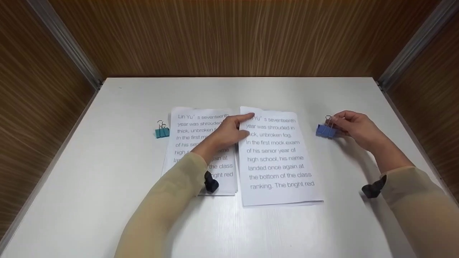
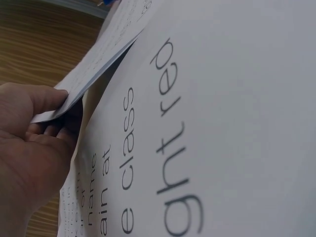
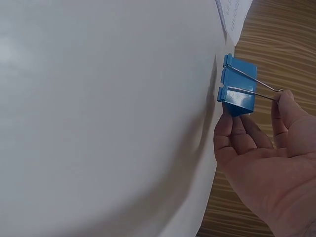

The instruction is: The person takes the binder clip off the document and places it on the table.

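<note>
Two stacks of printed sheets lie side by side on the table. My left hand [image 1: 227, 134] reaches across the left stack [image 1: 218, 184] and pinches the left edge of the right stack [image 1: 276, 157]. In the left wrist view, the thumb is on top of that lifted edge [image 2: 74, 91] and the other fingers are beneath it. To the right of the papers, my right hand [image 1: 360, 130] holds a blue binder clip [image 1: 325, 131]. The right wrist view has the fingers at the clip's wire handles [image 3: 256, 89] and body.
A teal binder clip [image 1: 162, 133] stands on the white table [image 1: 107, 161], just left of the left stack. Wood-grain panels [image 1: 229, 36] enclose the table at the back and both sides. Dark wrist cameras [image 1: 211, 182] sit on both sleeves.
</note>
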The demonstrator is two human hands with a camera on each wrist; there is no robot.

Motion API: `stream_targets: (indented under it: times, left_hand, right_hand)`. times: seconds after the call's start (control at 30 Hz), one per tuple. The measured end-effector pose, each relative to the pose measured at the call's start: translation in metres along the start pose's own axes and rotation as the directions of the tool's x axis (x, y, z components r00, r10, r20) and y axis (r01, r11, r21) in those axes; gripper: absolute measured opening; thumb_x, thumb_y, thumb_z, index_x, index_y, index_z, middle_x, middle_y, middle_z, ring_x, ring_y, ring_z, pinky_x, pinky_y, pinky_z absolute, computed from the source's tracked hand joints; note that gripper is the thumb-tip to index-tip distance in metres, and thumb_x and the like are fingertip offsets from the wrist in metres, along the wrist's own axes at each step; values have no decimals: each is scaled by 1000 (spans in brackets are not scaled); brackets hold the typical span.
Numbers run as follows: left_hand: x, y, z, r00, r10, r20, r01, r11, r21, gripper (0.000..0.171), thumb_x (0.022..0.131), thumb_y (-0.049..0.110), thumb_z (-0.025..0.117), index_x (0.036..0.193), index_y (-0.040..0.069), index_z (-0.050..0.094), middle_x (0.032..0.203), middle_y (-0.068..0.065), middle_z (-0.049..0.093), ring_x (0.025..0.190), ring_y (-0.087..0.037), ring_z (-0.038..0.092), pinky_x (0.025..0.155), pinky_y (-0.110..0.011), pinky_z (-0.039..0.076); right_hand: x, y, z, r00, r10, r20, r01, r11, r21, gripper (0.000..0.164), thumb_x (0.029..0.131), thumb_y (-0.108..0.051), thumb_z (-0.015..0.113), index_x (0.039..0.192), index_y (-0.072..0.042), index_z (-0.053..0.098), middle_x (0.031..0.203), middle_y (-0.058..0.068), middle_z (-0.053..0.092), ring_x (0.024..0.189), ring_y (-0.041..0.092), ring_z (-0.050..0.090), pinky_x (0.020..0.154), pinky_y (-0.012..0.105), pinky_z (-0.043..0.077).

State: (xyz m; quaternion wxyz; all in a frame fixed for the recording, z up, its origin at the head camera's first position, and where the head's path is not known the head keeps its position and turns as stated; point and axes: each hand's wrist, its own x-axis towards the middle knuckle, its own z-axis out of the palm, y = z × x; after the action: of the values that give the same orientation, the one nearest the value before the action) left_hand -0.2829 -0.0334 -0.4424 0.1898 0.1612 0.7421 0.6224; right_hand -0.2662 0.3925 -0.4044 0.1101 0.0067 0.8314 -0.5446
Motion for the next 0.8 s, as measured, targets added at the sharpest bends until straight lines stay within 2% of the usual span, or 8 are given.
stream_targets:
  times: [0.13,0.23,0.4,0.53,0.63,0.73,0.8]
  left_hand:
    - [0,1,1,1000,-9,2,9,1000,2,72,96,-6,63,162,19,46,154,-2,59,126,-9,65,101,-24,54]
    - [0,1,2,1000,-23,3,23,1000,7,72,97,-6,63,162,20,47,153,-1,60,124,-9,66,99,-26,56]
    - [1,2,2,999,-39,7,38,997,60,71,98,-2,65,162,23,47,153,0,60,126,-7,64,103,-22,52]
    - [1,4,0,998,-65,24,63,997,47,72,98,1,68,163,22,45,151,-4,62,119,-13,69,99,-25,56]
    - [2,9,-1,995,-89,46,89,996,7,75,97,2,71,164,19,43,153,-8,60,123,-19,68,100,-28,56]
    - [2,19,-3,994,-102,50,99,993,66,75,97,8,76,164,17,43,159,-8,53,142,-20,54,115,-29,45]
    - [2,27,-4,994,-105,32,99,982,162,75,97,17,78,164,18,44,163,-6,48,151,-20,43,122,-31,35]
  right_hand:
    - [0,1,2,1000,13,5,-13,1000,-16,37,109,-31,63,127,1,66,123,-4,66,109,8,63,93,19,56]
    - [1,1,3,1000,28,10,-28,999,-33,36,109,-32,62,127,-2,67,125,-1,65,110,8,63,94,19,56]
    - [2,1,3,1000,32,0,-32,999,-37,35,109,-33,62,127,-3,68,127,0,67,111,8,64,95,19,56]
    - [4,2,3,1000,21,-3,-21,999,-38,40,110,-31,61,134,1,65,122,-4,68,110,8,63,95,20,56]
    - [4,2,4,1000,10,1,-10,999,-42,46,110,-30,61,142,3,60,122,-6,68,111,7,64,97,21,56]
    - [3,1,6,1000,10,1,-10,997,-71,54,111,-32,60,151,3,53,133,2,67,118,9,64,98,22,55]
    - [1,-2,8,1000,9,-17,-11,991,-130,60,111,-37,58,155,2,48,143,10,62,125,16,61,100,23,54]
